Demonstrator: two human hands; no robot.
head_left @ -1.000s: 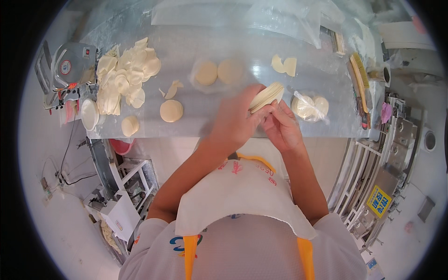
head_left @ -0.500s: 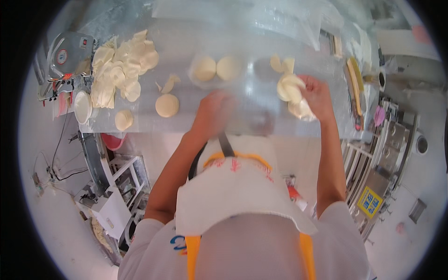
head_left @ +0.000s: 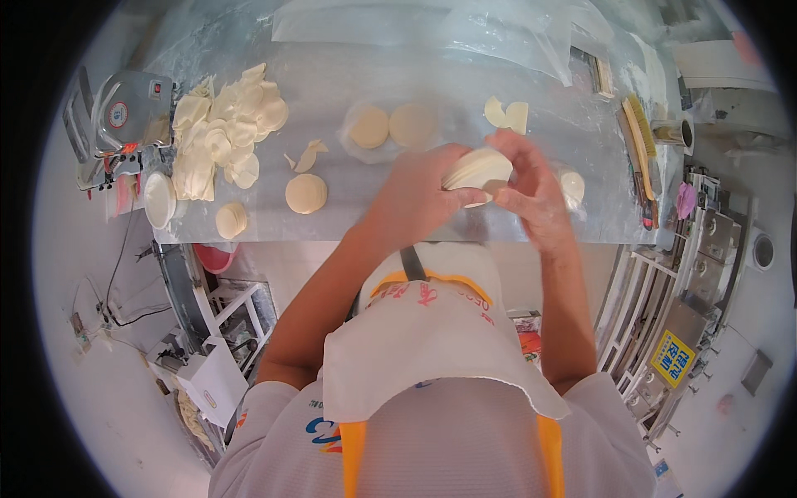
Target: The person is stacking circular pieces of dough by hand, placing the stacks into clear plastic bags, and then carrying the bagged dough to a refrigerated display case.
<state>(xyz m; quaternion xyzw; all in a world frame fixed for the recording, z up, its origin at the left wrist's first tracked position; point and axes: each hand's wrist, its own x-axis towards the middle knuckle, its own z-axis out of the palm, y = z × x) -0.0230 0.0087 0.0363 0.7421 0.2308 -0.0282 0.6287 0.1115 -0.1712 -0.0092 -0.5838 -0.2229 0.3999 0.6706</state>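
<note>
Head view: the stack of thin pale discs (head_left: 479, 172) is held up over the near part of the desk (head_left: 266, 187), between the two hands, to the right of the left hand (head_left: 419, 191) and to the left of the right hand (head_left: 535, 195). Seen at a slant, its long axis runs mostly sideways, its right end tipped a little toward the far side. The left hand is the nearer one, closed on the stack's left end with the thumb along the near edge and layered rims showing beside it. The right hand curves about the other end, fingers on the far side and thumb on the near side; whether it pinches any disc or merely rests against the edge, I cannot tell. Just beyond the right hand's fingers lie two cut pale pieces (head_left: 516, 117), and to its right a pale round bundle (head_left: 572, 187) is partly hidden by it. Left of the stack and farther back, two round stacks (head_left: 369, 128) sit side by side, well apart from the heap of loose discs (head_left: 241, 133).
</note>
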